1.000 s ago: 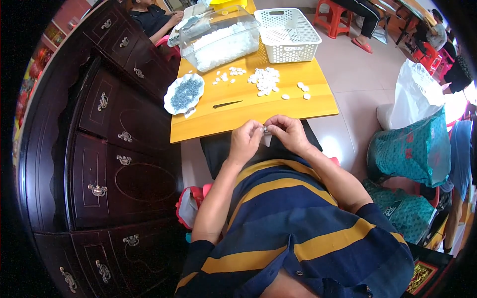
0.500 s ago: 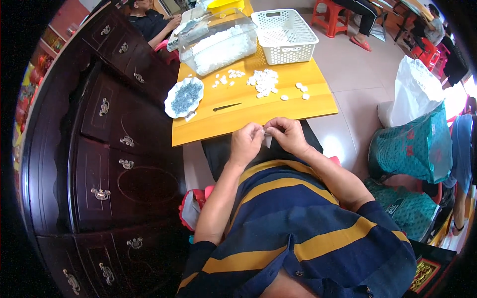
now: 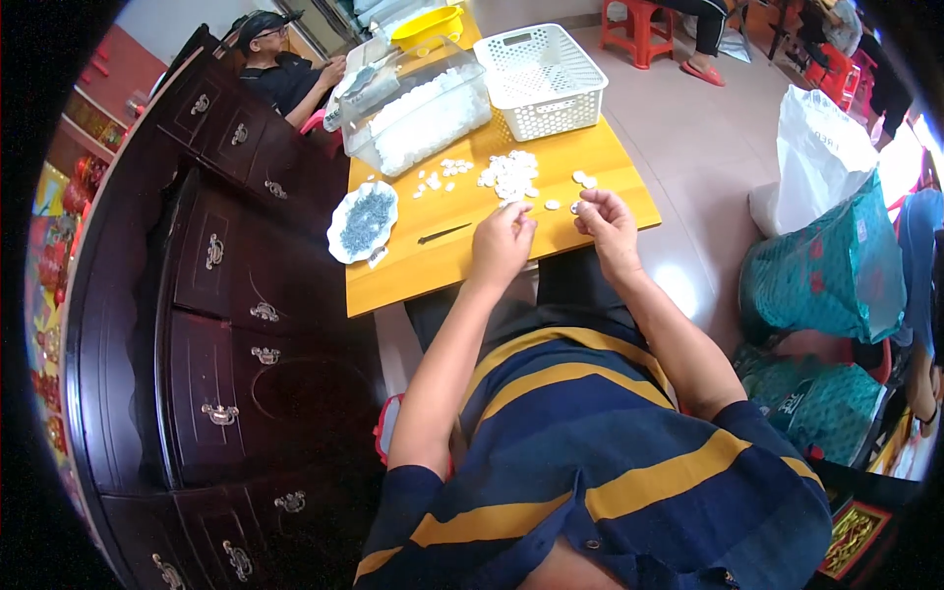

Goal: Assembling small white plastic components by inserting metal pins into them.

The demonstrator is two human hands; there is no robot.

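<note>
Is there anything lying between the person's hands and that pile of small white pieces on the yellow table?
Nothing visible blocks it. The left hand and right hand sit just below the pile of white pieces, with only loose white pieces nearby.

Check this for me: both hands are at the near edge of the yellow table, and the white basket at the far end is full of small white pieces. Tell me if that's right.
Not quite. The head view shows the white basket empty; the small white pieces lie loose on the yellow table. The left hand and right hand are at its near edge, as you said.

Basket (image 3: 543, 81) behind pile of pieces (image 3: 508, 177) on table (image 3: 423, 270).
</note>
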